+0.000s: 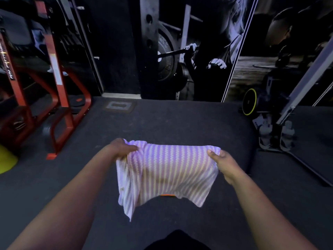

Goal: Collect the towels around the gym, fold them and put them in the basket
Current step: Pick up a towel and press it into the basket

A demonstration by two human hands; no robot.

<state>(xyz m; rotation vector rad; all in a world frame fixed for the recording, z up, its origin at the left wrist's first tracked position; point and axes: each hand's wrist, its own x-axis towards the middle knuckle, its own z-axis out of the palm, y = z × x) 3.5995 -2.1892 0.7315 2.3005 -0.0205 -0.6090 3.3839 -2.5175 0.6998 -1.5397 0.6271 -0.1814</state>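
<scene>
Both your left hand (124,148) and right hand (221,160) pinch the striped towel's (167,170) top corners, so it hangs between them mid-fold; next, bring those corners together evenly.

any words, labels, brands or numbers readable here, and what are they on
Nothing here reads clearly.
White lettering runs along the red metal rack post at far left: too blurred and sideways to read.
Pale sticker on the second red rack upright: print too small.
Raised lettering on the black weight plate in the wall mural: unreadable.
The white-and-purple striped towel, held by the left hand and right hand, shows no text.
</scene>
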